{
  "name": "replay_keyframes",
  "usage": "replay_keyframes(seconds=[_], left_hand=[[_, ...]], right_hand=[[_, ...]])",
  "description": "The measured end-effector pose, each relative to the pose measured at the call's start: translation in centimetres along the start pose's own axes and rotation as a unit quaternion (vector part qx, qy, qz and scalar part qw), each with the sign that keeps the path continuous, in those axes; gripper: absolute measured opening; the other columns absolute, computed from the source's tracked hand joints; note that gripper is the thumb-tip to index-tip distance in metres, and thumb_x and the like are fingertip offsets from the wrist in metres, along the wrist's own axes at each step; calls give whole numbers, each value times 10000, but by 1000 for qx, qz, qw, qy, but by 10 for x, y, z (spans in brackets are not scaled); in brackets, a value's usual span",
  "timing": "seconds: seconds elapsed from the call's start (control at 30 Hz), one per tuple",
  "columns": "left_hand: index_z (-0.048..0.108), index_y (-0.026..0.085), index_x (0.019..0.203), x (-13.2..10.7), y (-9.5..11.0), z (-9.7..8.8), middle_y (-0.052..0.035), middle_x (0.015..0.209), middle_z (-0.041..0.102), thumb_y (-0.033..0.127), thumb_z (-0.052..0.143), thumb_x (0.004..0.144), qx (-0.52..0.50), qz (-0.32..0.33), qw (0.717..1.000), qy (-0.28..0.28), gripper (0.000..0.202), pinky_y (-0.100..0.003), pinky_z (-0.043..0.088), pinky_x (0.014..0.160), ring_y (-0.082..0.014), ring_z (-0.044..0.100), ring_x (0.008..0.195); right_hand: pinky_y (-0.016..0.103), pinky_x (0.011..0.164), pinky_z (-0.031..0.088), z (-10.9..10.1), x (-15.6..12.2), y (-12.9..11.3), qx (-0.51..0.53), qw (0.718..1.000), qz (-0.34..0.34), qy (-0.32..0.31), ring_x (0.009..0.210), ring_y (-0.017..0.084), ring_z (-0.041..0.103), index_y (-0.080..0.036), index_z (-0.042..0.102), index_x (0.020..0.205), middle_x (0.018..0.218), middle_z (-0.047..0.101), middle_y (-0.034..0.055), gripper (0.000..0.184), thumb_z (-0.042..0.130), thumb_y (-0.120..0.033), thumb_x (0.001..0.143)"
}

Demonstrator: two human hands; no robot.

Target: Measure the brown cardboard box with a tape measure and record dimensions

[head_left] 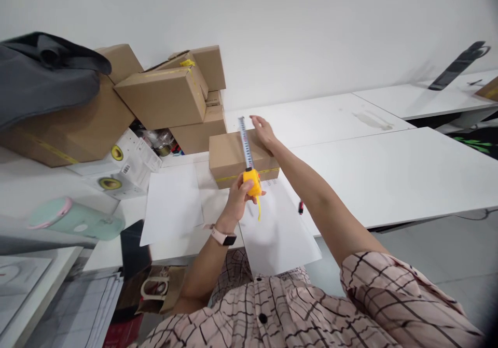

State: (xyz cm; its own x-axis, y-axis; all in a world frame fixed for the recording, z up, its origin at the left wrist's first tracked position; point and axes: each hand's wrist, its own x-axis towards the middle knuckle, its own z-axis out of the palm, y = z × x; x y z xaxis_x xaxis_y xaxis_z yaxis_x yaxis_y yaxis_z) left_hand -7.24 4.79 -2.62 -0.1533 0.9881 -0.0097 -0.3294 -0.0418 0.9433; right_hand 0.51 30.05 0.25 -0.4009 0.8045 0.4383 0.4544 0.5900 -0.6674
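Observation:
A closed brown cardboard box point(227, 153) with yellow tape along its front side sits on the white table in front of me. My left hand point(237, 195) is wrapped around a yellow tape measure point(252, 183) at the box's near edge. Its extended blade point(245, 143) runs across the box top, and the metal end reaches past the far edge. A yellow strap hangs from the case. My right hand point(263, 130) lies against the box's far right part, fingers stretched out and close to the blade's end. Below the box is a white paper sheet point(272, 234) with some print.
Another paper sheet point(171, 200) lies to the left, near a black flat object point(135, 241). A marker point(301, 207) rests right of the box. Stacked cartons point(163, 99), a mint-green tumbler point(78, 217) and a dark bag point(46, 83) crowd the left. A dark bottle point(455, 68) stands far right.

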Motion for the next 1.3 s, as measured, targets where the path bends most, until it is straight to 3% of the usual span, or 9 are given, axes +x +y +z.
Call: replay_keyframes(seconds=[0.1, 0.17, 0.27, 0.4, 0.57, 0.73, 0.87, 1.03, 1.3], left_hand=[[553, 210, 1246, -18, 1, -36, -55, 1066, 667, 451, 816, 685, 51, 82, 993, 67, 665, -232, 512, 468, -159, 694, 669], [523, 234, 1274, -23, 1, -63, -40, 1063, 655, 418, 831, 673, 87, 119, 981, 126, 700, -232, 534, 487, -164, 698, 715], [548, 222, 1213, -17, 2, -95, -32, 1050, 634, 433, 804, 692, 104, 108, 976, 158, 617, -226, 536, 487, -152, 698, 708], [579, 196, 1095, 3, 13, -109, -21, 951, 641, 467, 767, 704, 73, 96, 985, 127, 512, -193, 483, 437, -137, 687, 631], [619, 200, 1097, 26, 54, -104, -53, 1019, 663, 446, 774, 696, 67, 157, 981, 95, 496, -177, 440, 390, -131, 681, 616], [614, 209, 1096, 39, 73, -88, -58, 1041, 659, 447, 813, 681, 97, 196, 971, 100, 518, -168, 443, 396, -118, 667, 619], [550, 241, 1219, 21, 47, -56, -53, 1106, 658, 421, 845, 667, 101, 215, 969, 72, 651, -182, 472, 422, -124, 674, 642], [548, 221, 1221, -4, -9, -14, -93, 1202, 641, 471, 819, 713, 77, 84, 992, -49, 627, -216, 519, 478, -136, 685, 691], [552, 214, 1222, -13, -47, -8, -117, 1299, 609, 503, 819, 718, 46, 25, 997, -61, 639, -278, 599, 572, -141, 669, 757]], right_hand=[[442, 1117, 416, -28, -18, 25, 124, 981, 90, 117, 1290, 258, 565, -208, 630, 1330, 1389, 630, 129, 732, 199, -696, 994], [465, 1092, 442, -44, -43, 40, 146, 968, 157, 130, 1227, 279, 613, -191, 665, 1290, 1313, 672, 147, 770, 244, -746, 961], [477, 1023, 495, -55, -83, 43, 182, 959, 213, 40, 1112, 285, 672, -179, 625, 1374, 1241, 708, 165, 825, 300, -791, 926], [438, 986, 520, -61, -102, 19, 182, 970, 156, -47, 1182, 278, 640, -248, 641, 1362, 1341, 678, 107, 724, 390, -765, 922], [465, 974, 496, -78, -62, -4, -9, 995, 94, -25, 1092, 288, 641, -268, 687, 1252, 1226, 719, 80, 493, 586, -588, 891], [541, 1010, 439, -61, -25, -7, -113, 993, 29, 37, 1239, 358, 514, -217, 709, 1122, 1319, 658, 145, 420, 455, -510, 960], [520, 1029, 389, -38, -17, -13, -86, 995, -28, 43, 1164, 336, 522, -214, 702, 1116, 1223, 706, 122, 405, 351, -371, 989], [514, 1022, 316, -35, -18, -16, -86, 995, -25, 51, 1129, 332, 510, -244, 654, 1249, 1166, 723, 94, 415, 333, -328, 1000], [496, 966, 269, -33, -17, -10, -174, 980, -90, 18, 1088, 327, 450, -368, 477, 1516, 1132, 672, 91, 514, 285, -403, 1041]])
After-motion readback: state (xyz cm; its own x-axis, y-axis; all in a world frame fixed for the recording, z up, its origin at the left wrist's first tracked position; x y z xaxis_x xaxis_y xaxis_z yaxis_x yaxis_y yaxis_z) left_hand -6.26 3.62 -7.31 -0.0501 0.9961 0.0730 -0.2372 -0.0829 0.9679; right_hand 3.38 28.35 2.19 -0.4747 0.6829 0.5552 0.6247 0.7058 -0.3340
